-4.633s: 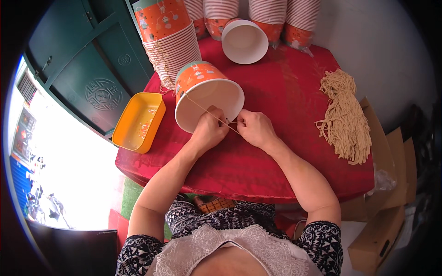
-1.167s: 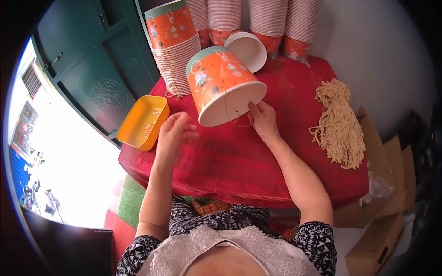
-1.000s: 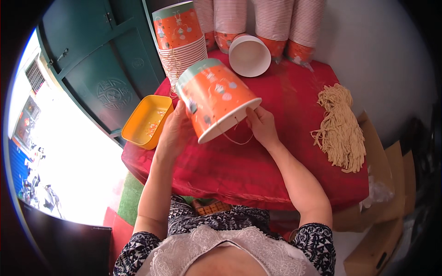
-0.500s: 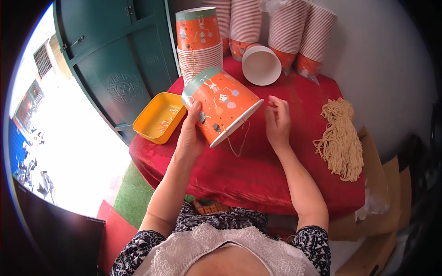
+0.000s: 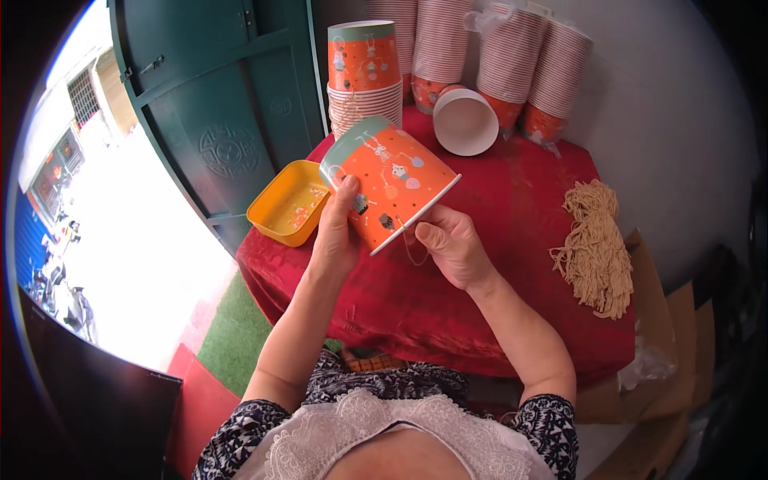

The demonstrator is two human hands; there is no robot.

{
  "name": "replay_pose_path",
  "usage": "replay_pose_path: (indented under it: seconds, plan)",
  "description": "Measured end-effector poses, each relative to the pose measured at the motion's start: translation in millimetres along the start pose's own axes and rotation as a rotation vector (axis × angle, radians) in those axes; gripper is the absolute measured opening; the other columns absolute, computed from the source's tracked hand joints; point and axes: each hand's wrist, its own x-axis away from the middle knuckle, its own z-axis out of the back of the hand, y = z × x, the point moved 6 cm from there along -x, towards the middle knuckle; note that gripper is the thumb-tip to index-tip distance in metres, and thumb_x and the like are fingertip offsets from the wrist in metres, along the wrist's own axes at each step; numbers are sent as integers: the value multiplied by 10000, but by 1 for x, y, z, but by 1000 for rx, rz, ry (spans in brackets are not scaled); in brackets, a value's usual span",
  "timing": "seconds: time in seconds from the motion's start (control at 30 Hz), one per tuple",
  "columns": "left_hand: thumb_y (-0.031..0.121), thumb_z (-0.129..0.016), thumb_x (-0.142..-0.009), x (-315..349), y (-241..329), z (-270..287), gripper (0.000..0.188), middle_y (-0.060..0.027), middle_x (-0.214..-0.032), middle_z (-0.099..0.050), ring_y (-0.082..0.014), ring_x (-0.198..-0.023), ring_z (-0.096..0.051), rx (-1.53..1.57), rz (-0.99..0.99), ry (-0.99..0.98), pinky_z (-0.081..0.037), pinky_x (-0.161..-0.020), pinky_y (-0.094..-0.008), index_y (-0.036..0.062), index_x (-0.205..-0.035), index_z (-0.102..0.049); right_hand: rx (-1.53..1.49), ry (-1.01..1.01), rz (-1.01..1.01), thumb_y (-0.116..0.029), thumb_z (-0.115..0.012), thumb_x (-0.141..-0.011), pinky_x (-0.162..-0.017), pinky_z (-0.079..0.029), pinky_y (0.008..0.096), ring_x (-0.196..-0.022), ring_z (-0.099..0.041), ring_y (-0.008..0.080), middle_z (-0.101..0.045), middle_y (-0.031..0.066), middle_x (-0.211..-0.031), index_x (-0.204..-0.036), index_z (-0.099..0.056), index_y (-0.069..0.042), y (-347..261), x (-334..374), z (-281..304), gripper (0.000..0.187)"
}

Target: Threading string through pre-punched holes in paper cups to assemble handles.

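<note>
An orange paper bucket (image 5: 400, 180) with a grey-green base band and small skeleton and balloon prints is tilted above the table, its white rim (image 5: 420, 212) turned down toward me. My left hand (image 5: 338, 224) grips its side near the base, thumb on the printed wall. At the mouth, my right hand (image 5: 456, 248) is closed, thumb bent, with some fingertips hidden behind the rim. A thin tan string (image 5: 411, 252) hangs in a loop from the rim and runs to that hand.
A red cloth (image 5: 512, 304) covers the table. Beside the bucket is a yellow tray (image 5: 264, 204) with small bits inside. Tan string bundles (image 5: 598, 248) lie right. Behind stand a bucket stack (image 5: 364, 60), a white-lined bucket (image 5: 464, 124) on its side, and wrapped stacks (image 5: 512, 56).
My right hand has moved left from beside the bucket to its rim and closed by the string. My left hand keeps its hold on the bucket. The view has shifted slightly.
</note>
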Motion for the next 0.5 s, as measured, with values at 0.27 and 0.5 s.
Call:
replay_pose_path:
  seconds: [0.27, 0.5]
  plan:
    - [382, -665, -909, 4, 8, -7, 614, -117, -1232, -589, -192, -1114, -598, -151, -127, -9, -495, -962, -353, 0, -1330, -432, 115, 215, 53, -162, -692, -915, -636, -446, 195, -713, -542, 38, -654, -10, -829, -970, -673, -1, 4, 6, 3, 171]
    - [325, -775, -837, 0, 0, 4, 733, -156, -1220, -559, -185, -1079, -591, -192, -207, 169, -508, -920, -336, -46, -1323, -371, 307, 272, 115, -157, -655, -942, -616, -417, 200, -677, -495, 33, -633, -22, -805, -949, -662, -1, 9, 11, 11, 157]
